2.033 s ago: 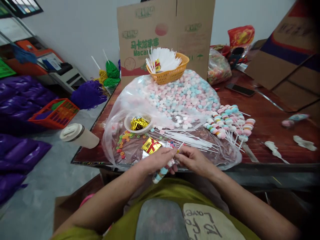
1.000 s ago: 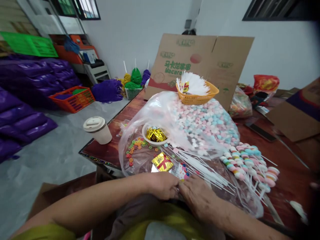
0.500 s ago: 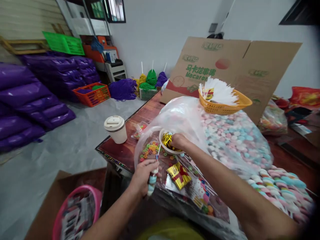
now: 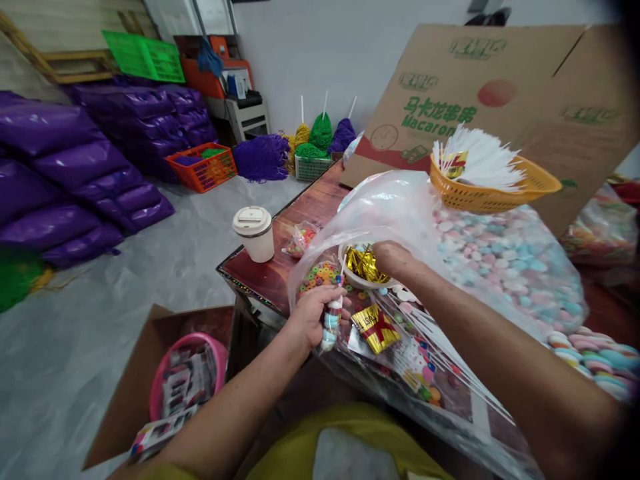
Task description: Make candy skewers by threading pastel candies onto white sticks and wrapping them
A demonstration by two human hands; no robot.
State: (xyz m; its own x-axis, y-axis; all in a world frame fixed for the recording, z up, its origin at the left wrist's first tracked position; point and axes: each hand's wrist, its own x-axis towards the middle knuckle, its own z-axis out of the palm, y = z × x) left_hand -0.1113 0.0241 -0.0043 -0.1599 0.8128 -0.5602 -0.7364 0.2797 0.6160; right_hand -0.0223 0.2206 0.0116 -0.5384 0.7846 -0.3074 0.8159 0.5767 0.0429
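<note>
My left hand [image 4: 320,317] is closed round a marshmallow skewer [image 4: 331,321], a stick of pale blue and white pieces in a clear wrapper, its white stick pointing up. Beside it, at the rim of a white bowl [image 4: 357,280], is my right hand [image 4: 393,259]; its fingers are hidden behind the back of the hand. Gold twist ties [image 4: 365,262] lie loose in that bowl. Colourful candy rings [image 4: 320,275] are heaped left of the bowl under clear plastic. A gold packet with a red ribbon print [image 4: 376,329] lies in front of it.
A lidded cup [image 4: 254,233] stands near the table's left edge. Behind are a big clear bag of marshmallows [image 4: 505,260], an orange basket [image 4: 475,197] of white sticks and a cardboard box [image 4: 505,80]. Thin white sticks [image 4: 450,347] lie at right. A pink tub [image 4: 220,360] sits below left.
The view has tilted down and turned left. My right hand has shifted from over the gold ties to the bowl's right side, uncovering more of them. My left hand keeps hold of the skewer.
</note>
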